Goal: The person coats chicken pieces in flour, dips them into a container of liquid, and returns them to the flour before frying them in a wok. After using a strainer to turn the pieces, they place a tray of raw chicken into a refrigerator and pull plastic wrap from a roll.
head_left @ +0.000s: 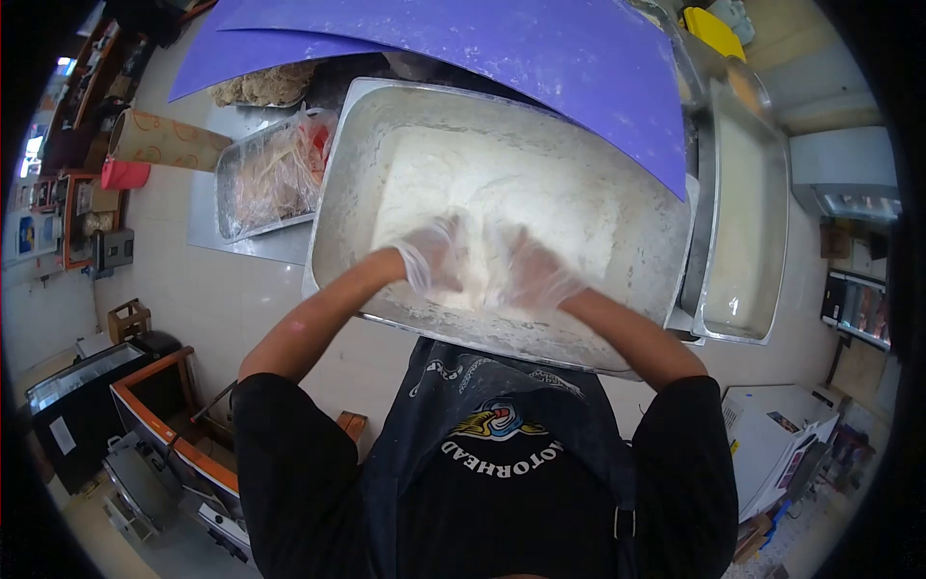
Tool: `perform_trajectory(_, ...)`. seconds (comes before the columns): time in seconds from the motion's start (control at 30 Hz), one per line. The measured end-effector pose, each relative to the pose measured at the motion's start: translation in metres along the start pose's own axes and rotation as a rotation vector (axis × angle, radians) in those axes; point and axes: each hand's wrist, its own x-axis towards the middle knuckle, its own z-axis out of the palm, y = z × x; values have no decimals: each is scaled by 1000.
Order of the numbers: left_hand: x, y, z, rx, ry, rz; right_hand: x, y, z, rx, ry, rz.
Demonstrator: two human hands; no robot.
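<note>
Both of my hands wear thin clear plastic gloves and are down in a large metal pan (651, 280) that holds white flour-like powder (550, 193). On the left side of the pan, my left hand (439, 253) touches the powder, its fingers smeared by motion. Facing it across a small mound of powder, my right hand (529, 265) is also blurred and partly sunk in the white. Whether either hand grips anything cannot be made out. Patches of powder cling to the pan's walls.
Purple sheets (463, 39) overhang the pan's far edge. To the left stand a tray with a plastic-wrapped item (280, 174), a lumpy beige mass (262, 85) and a cardboard tube (178, 142). A long metal pan with pale contents (741, 222) sits close on the right.
</note>
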Motion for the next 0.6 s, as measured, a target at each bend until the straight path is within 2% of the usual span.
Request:
perform_trajectory(0.03, 4, 0, 9, 36, -55, 59, -6, -5, 21, -81, 114, -41)
perform_trajectory(0.1, 11, 1, 26, 101, -174, 173, -5, -3, 49, -107, 47, 34)
perform_trajectory(0.13, 12, 3, 31, 38, -128, 130, -2, -3, 55, -98, 6, 65)
perform_trajectory(0.23, 13, 0, 29, 23, -195, 115, 7, -8, 59, -173, -206, 173)
perform_trajectory(0.3, 21, 0, 16, -11, -305, 33, 6, -8, 53, -358, -47, 39)
perform_trajectory(0.33, 21, 1, 10, -31, -366, -9, 5, -12, 42, -227, -67, 66)
perform_trajectory(0.37, 19, 6, -5, -181, -366, -84, 5, -15, 31, -96, -83, 96)
perform_trajectory(0.43, 14, 11, -38, -481, -348, -236, 19, -18, -29, 599, -302, 321)
perform_trajectory(0.47, 12, -7, -29, -625, -258, -199, 17, 14, 1, 803, -330, 98)
perform_trajectory(0.53, 9, -26, -32, -326, -233, -173, 5, 44, -6, 613, -287, -1)
perform_trajectory(0.6, 4, -32, -36, -115, -148, -162, 2, 52, -8, 268, -144, -87)
